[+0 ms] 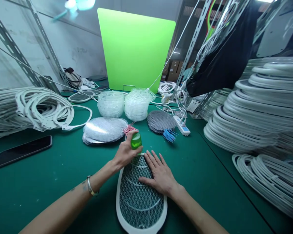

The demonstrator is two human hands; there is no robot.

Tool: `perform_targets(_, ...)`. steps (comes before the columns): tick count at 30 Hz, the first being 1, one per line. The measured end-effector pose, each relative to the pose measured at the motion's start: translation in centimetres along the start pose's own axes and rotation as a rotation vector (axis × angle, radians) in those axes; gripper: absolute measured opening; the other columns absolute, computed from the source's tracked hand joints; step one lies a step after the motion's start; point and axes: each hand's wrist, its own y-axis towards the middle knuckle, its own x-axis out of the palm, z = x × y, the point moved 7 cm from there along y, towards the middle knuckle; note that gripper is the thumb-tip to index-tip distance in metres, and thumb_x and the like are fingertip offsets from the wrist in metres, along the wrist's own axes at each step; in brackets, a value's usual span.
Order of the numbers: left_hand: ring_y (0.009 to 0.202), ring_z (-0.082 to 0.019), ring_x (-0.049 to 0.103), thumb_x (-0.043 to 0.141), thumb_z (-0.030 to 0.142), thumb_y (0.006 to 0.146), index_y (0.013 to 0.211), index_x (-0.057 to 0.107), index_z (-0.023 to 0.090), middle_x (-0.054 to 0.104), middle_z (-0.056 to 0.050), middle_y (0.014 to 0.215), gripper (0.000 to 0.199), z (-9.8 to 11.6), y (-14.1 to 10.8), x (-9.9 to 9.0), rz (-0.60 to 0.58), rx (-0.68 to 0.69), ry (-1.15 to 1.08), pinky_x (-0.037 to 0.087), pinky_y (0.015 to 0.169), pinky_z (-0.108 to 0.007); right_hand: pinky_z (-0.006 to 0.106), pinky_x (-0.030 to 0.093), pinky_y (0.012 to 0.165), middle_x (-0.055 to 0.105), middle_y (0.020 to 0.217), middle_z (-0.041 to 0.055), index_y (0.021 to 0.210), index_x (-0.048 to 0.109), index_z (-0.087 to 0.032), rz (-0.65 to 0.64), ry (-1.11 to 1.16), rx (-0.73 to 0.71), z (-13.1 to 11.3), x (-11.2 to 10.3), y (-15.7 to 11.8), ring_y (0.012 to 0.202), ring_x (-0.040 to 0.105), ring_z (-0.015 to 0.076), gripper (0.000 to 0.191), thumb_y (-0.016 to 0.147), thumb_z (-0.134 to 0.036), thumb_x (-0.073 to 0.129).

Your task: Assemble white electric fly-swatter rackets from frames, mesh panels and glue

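Workbench with green mat (pixel 63 169), viewed from the worker's head, left to right. At far left, a pile of white plastic racket frames (pixel 31 107) runs past the picture edge, beside a dark smartphone (pixel 21 151) lying flat. The left forearm reaches inward, wearing a metal bangle (pixel 90 186). The left hand (pixel 125 152) is clenched around a small green translucent container (pixel 136 140); the fingers hide part of it, so its exact type is hard to make out. It is held over the narrow tip of an electric fly-swatter racket (pixel 141 195), and contact between them cannot be determined. The racket lies flat on the mat directly before the worker, its white frame enclosing layered wire mesh, its near end cut off by the lower picture edge. The right hand (pixel 161 174) is released, fingers spread, palm down on the mesh. Beyond lie a silver mesh stack (pixel 104 130) with red wires (pixel 130 129), and a dark mesh stack (pixel 161 122) with blue wires (pixel 169 135). At far right, more white frames (pixel 254 110) are piled high.
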Motion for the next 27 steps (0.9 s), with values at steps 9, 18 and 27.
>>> perform_targets(9, 0.072, -0.01, 0.06, 0.068, 0.028, 0.081, 0.132, 0.04, 0.028, 0.06, 0.002, 0.098, 0.058, 1.3, -0.7, -0.6, 0.009, 0.019, -0.145, 0.051, 0.069, -0.022, 0.046, 0.021, 0.121, 0.025, 0.158, 0.0065, 0.152, 0.03, -0.015, 0.131, 0.03, 0.058, -3.4, -0.4, -2.1, 0.147, 0.02, 0.0254, 0.072, 0.096, -0.06, 0.036)
perform_targets(18, 0.076, -0.012, 0.064, 0.072, 0.028, 0.079, 0.131, 0.042, 0.028, 0.061, 0.0, 0.102, 0.06, 3.4, 0.2, -0.7, 0.041, 0.049, -0.208, 0.055, 0.069, -0.024, 0.049, 0.022, 0.12, 0.025, 0.159, 0.0053, 0.152, 0.029, -0.017, 0.184, 0.153, 0.052, -3.4, 1.1, -2.7, 0.147, 0.021, 0.0277, 0.075, 0.094, -0.063, 0.04)
perform_targets(27, 0.091, -0.023, 0.069, 0.077, 0.044, 0.074, 0.138, 0.042, 0.03, 0.065, -0.004, 0.11, 0.075, 0.7, -6.3, -9.5, 0.273, -0.15, -0.047, 0.062, 0.074, -0.037, 0.039, 0.042, 0.1, 0.068, 0.12, 0.0058, 0.12, 0.067, -0.024, 0.487, 0.345, 0.233, 1.4, -4.5, -0.9, 0.115, 0.056, 0.0225, 0.03, 0.097, -0.029, 0.049)
